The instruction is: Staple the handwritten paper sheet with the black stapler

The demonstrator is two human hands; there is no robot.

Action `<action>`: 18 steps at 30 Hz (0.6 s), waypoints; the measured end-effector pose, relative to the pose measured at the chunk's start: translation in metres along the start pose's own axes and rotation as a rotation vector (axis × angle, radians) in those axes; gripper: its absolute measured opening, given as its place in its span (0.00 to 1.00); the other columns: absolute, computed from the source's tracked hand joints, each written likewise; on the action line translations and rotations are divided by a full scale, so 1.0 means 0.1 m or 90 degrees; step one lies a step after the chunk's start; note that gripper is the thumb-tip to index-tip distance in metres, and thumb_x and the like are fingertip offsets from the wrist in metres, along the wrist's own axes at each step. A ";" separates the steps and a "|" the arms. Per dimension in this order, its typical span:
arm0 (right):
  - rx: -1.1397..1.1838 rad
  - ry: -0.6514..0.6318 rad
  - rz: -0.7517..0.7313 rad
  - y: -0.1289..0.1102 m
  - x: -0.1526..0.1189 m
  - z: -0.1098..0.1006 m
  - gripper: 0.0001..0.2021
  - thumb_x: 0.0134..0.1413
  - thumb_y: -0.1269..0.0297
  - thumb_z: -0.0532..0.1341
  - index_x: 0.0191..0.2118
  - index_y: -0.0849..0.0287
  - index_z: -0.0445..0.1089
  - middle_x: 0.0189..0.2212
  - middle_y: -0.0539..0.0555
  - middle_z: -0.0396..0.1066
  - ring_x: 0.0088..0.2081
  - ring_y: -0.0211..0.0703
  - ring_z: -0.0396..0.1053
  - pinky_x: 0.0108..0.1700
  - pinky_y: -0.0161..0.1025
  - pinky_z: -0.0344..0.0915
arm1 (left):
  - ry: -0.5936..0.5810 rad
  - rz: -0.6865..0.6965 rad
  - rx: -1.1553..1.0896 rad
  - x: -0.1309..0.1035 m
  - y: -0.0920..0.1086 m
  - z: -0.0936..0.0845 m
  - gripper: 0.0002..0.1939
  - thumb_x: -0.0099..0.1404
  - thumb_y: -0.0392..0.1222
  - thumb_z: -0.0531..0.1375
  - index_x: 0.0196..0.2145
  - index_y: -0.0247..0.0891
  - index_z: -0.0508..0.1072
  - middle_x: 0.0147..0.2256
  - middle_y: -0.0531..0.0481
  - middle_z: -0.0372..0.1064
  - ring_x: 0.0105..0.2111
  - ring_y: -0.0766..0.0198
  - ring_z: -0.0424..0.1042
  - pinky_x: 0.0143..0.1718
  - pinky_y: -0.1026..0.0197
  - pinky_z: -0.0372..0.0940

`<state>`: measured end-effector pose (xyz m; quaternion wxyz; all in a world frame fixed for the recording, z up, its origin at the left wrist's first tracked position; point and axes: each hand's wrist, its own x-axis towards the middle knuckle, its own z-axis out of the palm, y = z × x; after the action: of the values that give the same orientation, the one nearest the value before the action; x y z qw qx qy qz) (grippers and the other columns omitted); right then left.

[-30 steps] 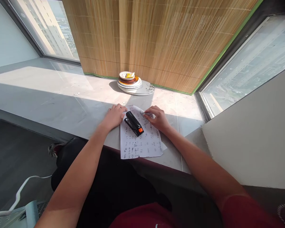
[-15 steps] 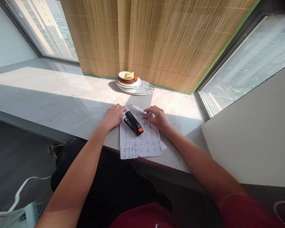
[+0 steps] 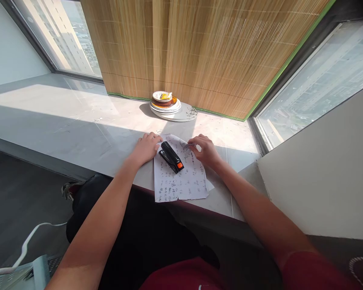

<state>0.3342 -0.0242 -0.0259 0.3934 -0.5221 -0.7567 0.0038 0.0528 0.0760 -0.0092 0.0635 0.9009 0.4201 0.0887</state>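
A white sheet of paper (image 3: pixel 193 183) with handwriting lies on the sill, its near edge reaching the sill's front edge. On its left half rests a black stapler (image 3: pixel 172 157) with an orange end, lying at a slant. My left hand (image 3: pixel 147 148) lies flat at the upper left corner of the sheet, fingers stretched and fingertips by the stapler's far end. At the upper right, my right hand (image 3: pixel 205 150) pinches the sheet's edge between thumb and fingers, and that edge is lifted and curled. Part of the pinched edge is hidden by the fingers.
A stack of plates (image 3: pixel 166 105) with a small yellow packet (image 3: pixel 166 96) on top stands at the back of the sill (image 3: pixel 63 125). Behind it hangs a bamboo blind (image 3: pixel 193 48). A white wall (image 3: pixel 317 169) bounds the right side. A white cable (image 3: pixel 26 243) runs at lower left.
My right hand's fingertips have shifted slightly right and closed tighter at the paper's edge. My left hand and the stapler keep their places; the view has moved a little.
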 end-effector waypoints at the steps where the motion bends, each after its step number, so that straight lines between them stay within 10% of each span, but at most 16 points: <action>1: -0.005 0.001 0.003 0.01 0.00 0.01 0.05 0.63 0.69 0.63 0.41 0.53 0.77 0.35 0.54 0.79 0.41 0.53 0.73 0.45 0.51 0.67 | 0.000 0.000 0.000 0.00 0.00 0.00 0.20 0.76 0.37 0.51 0.60 0.45 0.73 0.61 0.41 0.67 0.61 0.44 0.65 0.59 0.43 0.66; 18: 0.053 0.021 0.027 -0.07 0.03 0.02 0.06 0.66 0.70 0.62 0.38 0.53 0.75 0.37 0.55 0.75 0.42 0.53 0.70 0.43 0.51 0.69 | 0.002 0.001 -0.003 -0.01 0.01 -0.01 0.20 0.75 0.37 0.51 0.60 0.44 0.72 0.62 0.41 0.67 0.61 0.44 0.65 0.59 0.42 0.67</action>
<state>0.3273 -0.0246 -0.0225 0.4269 -0.5213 -0.7381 0.0347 0.0524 0.0746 -0.0086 0.0649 0.9008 0.4195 0.0915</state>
